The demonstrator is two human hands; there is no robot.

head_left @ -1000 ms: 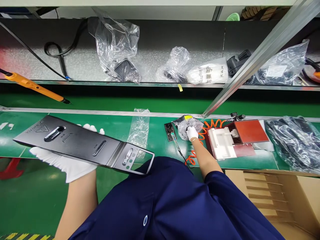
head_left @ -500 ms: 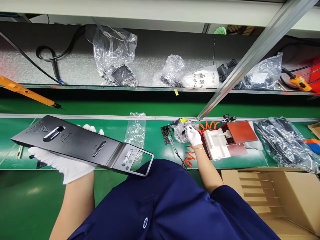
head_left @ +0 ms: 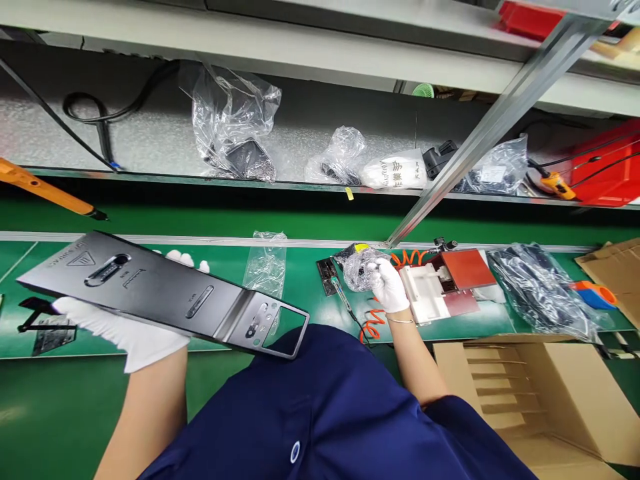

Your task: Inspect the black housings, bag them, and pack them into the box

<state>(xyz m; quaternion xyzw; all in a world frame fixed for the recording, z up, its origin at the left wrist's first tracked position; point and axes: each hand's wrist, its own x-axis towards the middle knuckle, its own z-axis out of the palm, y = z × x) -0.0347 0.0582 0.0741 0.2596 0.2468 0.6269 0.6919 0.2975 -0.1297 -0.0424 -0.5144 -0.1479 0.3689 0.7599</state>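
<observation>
My left hand (head_left: 125, 330), in a white glove, holds a long black panel (head_left: 160, 293) from beneath; the panel has slots and a rectangular window at its right end. Its fingertips show above the far edge. My right hand (head_left: 389, 285), also gloved, is closed on a small crumpled clear plastic bag (head_left: 358, 267) with dark parts inside, on the green belt. A soldering iron (head_left: 343, 295) lies just left of that bag.
A white and red fixture (head_left: 440, 283) with an orange coiled hose (head_left: 373, 323) sits right of the bag. A flat clear bag (head_left: 265, 267) lies mid-belt. Dark bagged parts (head_left: 537, 290) lie further right, an open cardboard box (head_left: 540, 393) near right. Bags crowd the shelf (head_left: 300, 143); an orange screwdriver (head_left: 45, 189) hangs left.
My right hand has drawn back toward me with the small plastic bag in its grip. The view tilted up and shifted right. The left hand and panel stayed nearly still.
</observation>
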